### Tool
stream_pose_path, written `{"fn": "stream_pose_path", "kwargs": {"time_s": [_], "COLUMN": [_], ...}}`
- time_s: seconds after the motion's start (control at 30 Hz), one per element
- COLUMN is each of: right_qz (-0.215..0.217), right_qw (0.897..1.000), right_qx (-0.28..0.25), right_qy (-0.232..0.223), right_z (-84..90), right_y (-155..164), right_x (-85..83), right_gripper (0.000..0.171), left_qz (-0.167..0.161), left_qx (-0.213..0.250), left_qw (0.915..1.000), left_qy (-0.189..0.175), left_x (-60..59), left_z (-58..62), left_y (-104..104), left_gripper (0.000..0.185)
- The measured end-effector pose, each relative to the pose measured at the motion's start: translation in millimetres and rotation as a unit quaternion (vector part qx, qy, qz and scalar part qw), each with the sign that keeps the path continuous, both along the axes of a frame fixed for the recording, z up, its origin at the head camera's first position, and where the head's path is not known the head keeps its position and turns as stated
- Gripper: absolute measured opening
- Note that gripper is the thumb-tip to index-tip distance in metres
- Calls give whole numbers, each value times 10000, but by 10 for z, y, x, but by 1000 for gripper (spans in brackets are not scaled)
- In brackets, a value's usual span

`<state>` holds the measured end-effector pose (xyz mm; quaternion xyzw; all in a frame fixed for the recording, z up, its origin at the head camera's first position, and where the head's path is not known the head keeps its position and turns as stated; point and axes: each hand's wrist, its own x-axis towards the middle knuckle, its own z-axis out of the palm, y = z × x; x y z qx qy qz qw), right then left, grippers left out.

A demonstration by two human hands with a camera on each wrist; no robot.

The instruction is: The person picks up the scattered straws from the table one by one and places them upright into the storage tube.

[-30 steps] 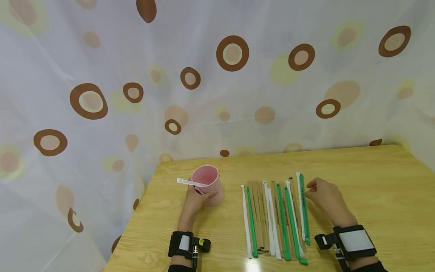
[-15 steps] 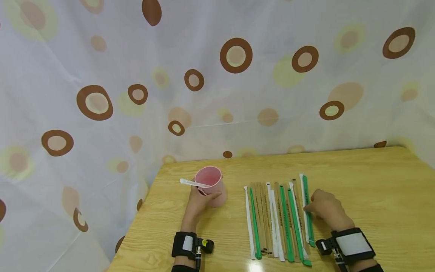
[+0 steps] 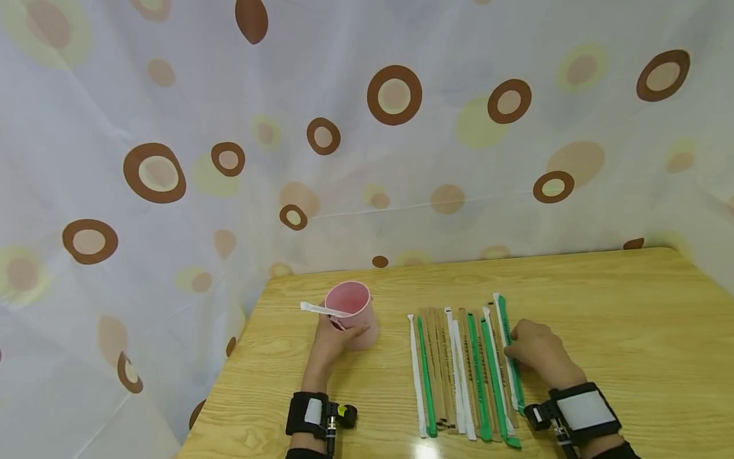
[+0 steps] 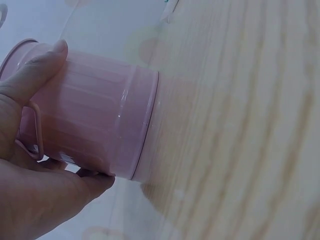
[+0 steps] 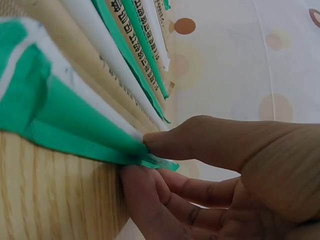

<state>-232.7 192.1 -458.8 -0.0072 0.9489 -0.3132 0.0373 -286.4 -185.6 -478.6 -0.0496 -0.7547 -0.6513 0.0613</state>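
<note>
In the head view a pink cup (image 3: pixel 367 325) stands at the left of the table. A white paper-wrapped straw (image 3: pixel 321 310) leans out over its rim. My left hand (image 3: pixel 331 341) grips the cup at its handle side; in the left wrist view the thumb (image 4: pixel 42 67) lies along its wall. To the right is a row of straws in white, green and brown wrappers. My right hand (image 3: pixel 539 350) pinches the green-wrapped straw (image 5: pixel 85 120) at the row's right end between thumb (image 5: pixel 170 142) and fingers. A white-wrapped straw (image 3: pixel 503 331) lies right against it.
The wooden table (image 3: pixel 619 306) reaches to a hanging curtain (image 3: pixel 436 159) with brown and yellow circles, behind and at the left. Brown-wrapped straws (image 3: pixel 438 370) lie side by side within the row. Each wrist wears a black strap with a small camera.
My right hand has come down onto the green-wrapped straw. That straw and the white one beside it have shifted left, closer to the row. The left hand still holds the cup.
</note>
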Motion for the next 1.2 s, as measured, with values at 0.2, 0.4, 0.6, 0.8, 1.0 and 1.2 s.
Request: {"fn": "stream_pose_path", "kwargs": {"time_s": [0.2,0.4,0.6,0.8,1.0,1.2], "right_qz": [141,93,-66,-208,-408,-458], "right_qw": [9998,9999,9998,9995,9990,9989], "right_qx": [-115,-36,-73,30,75,66], "right_qy": [33,109,153,222,181,114], "right_z": [-7,15,17,-28,-51,-55], "right_y": [-50,-94,-127,-152,-152,-141], "right_x": [-6,0,29,45,45,40], "right_gripper": [29,15,16,30,30,43], "left_qz": [23,-21,-2,11,41,13], "left_qx": [15,94,46,-35,-35,-62], "left_qw": [10000,9999,10000,10000,10000,10000], "left_qy": [-3,60,56,12,7,-30], "left_x": [15,13,15,3,3,8], "left_z": [7,17,32,32,30,19], "left_y": [9,11,-3,4,11,13], "left_gripper": [93,92,92,93,93,94]}}
